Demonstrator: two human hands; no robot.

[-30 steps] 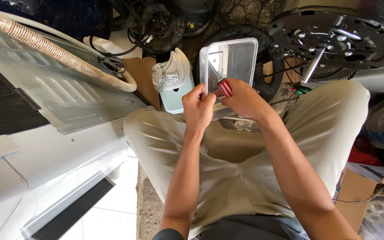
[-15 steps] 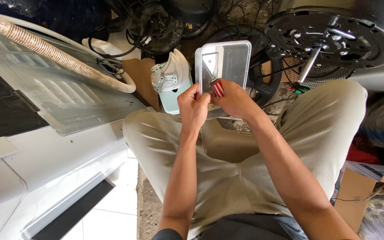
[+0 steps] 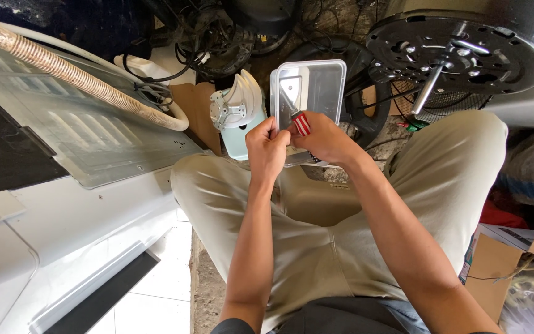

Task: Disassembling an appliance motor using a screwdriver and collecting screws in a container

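Note:
My left hand (image 3: 267,148) and my right hand (image 3: 322,139) meet above my knees, fingers pinched together. My right hand holds a small screwdriver with a red-and-white striped handle (image 3: 301,123). My left hand's fingertips close on something small at the tool's tip; I cannot make out what. Just beyond the hands lies a clear rectangular plastic container (image 3: 314,86) with a few small parts inside. I sit with beige trousers (image 3: 452,179) spread to both sides.
A white appliance body (image 3: 63,247) with a corrugated hose (image 3: 63,71) fills the left. A pale green fan motor housing (image 3: 237,111) sits beside the container. A black round fan base with a metal rod (image 3: 452,52) lies upper right. Cardboard boxes (image 3: 502,266) stand at right.
Both hands have shifted slightly up and left toward the plastic container, staying pinched together with the striped screwdriver.

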